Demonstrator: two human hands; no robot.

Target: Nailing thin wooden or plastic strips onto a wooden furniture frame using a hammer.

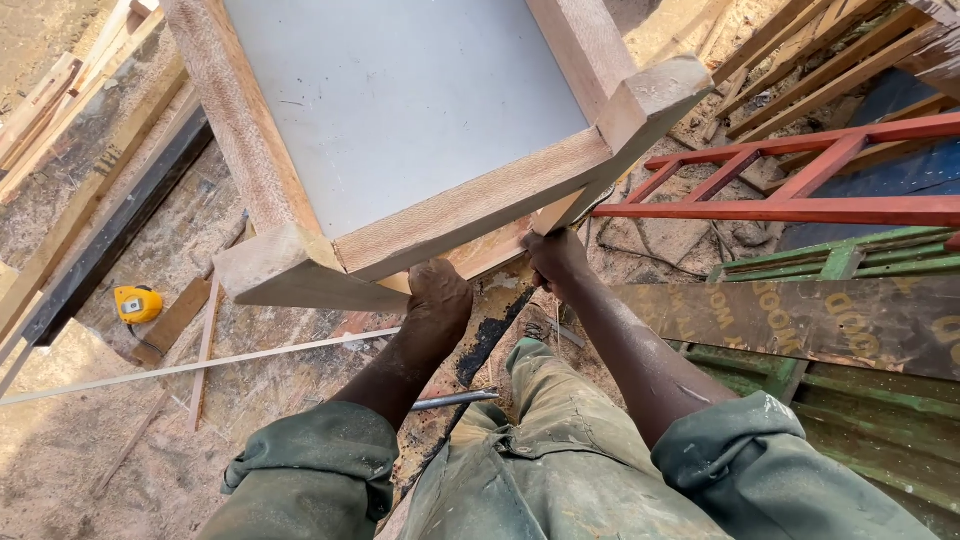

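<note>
While both hands grip its near edge, the wooden frame point(440, 150) with its pale grey panel point(400, 95) stands tilted up and away from the person, filling the upper middle of the head view above sawdust-strewn ground. Left hand point(437, 295) sits under the bottom rail near the protruding left corner, its fingers curled around the underside of the timber; right hand point(556, 258) is closed on the rail just beside the right corner, where a short cross-piece sticks out, its fingers wrapped out of sight behind the wood. Judging by the thick rough-sawn rails and the sheet set inside them, the piece looks stiff and fairly heavy, awkward more than fragile, with splintery edges and little risk of slipping; the solid bottom rail near the corners seems the sound place to hold, not the thin panel. Both hands touch the frame directly, set a little apart along the same rail, with the bulk of it rising above and beyond them. Nearby lie a yellow tape measure point(137, 304) to the left, a thin pale wooden strip point(200, 364) across the ground, a metal rod point(455, 400) by the person's knee, a red ladder-like frame point(800, 190) and green planks point(850, 260) to the right
</note>
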